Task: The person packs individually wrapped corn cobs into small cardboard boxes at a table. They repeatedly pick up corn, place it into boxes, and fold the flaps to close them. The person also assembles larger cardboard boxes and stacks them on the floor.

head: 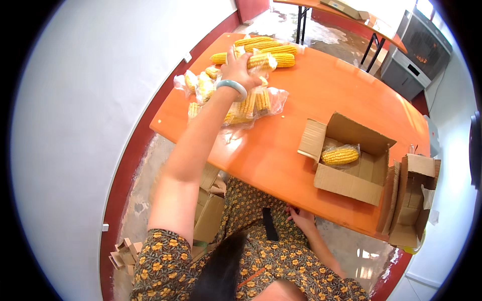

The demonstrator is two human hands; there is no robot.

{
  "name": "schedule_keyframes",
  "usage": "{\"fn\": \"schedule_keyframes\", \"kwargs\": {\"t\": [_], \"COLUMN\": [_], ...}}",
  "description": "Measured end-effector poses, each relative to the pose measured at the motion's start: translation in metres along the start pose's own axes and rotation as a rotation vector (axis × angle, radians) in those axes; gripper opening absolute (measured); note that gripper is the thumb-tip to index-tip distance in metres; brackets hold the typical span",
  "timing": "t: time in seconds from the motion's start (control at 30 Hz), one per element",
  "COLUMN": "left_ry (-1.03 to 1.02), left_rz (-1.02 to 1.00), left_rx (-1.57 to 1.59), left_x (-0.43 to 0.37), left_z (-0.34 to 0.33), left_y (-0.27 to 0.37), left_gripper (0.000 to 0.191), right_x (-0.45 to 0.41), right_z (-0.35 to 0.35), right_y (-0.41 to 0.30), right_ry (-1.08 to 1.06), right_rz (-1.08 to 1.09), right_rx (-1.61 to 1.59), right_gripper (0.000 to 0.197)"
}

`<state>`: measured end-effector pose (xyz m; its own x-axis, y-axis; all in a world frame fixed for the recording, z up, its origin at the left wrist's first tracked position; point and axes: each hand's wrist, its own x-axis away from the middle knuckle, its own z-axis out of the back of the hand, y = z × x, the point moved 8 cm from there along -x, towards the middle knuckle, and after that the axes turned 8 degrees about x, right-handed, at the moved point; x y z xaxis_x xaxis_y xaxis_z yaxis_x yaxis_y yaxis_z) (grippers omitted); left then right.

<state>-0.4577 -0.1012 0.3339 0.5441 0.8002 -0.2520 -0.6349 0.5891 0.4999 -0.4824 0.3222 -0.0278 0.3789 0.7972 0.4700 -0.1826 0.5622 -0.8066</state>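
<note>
My left hand (238,71), with a pale bangle (232,86) at the wrist, reaches to the far left of the orange table. Its fingers and thumb are around a yellow corn cob (261,62) in clear plastic. Beyond it lie several bare corn cobs (280,49) side by side. Nearer me, more cobs in clear plastic bags (246,107) are heaped under my wrist and forearm. My right hand (301,219) hangs low at my lap by the table's front edge, fingers slightly bent and partly hidden. An open cardboard box (354,188) on the right holds one plastic-wrapped cob (340,155).
Folded cardboard boxes (410,203) stand at the table's right end. More cardboard (209,218) lies below the table, and scraps (126,256) sit by the left wall. A second table (339,11) and a grey air cooler (414,56) are at the back.
</note>
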Motion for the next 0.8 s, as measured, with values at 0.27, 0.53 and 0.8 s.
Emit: {"fn": "schedule_keyframes", "kwargs": {"t": [0.27,0.53,0.8], "left_ry": [-0.245,-0.240,-0.072], "left_rz": [0.121,-0.020,-0.230], "left_rx": [-0.398,-0.168,0.653], "left_x": [0.007,0.016,0.106], "left_z": [-0.057,-0.042,0.033], "left_y": [0.010,0.008,-0.030], "left_gripper": [0.077,0.086,0.039], "right_x": [0.001,0.005,0.007], "right_z": [0.007,0.009,0.001], "right_y": [-0.011,-0.007,-0.040], "right_ry": [-0.001,0.011,-0.033], "right_rz": [-0.038,-0.031,0.077], "right_rx": [-0.089,-0.062,0.054], "right_gripper": [0.024,0.023,0.023]}}
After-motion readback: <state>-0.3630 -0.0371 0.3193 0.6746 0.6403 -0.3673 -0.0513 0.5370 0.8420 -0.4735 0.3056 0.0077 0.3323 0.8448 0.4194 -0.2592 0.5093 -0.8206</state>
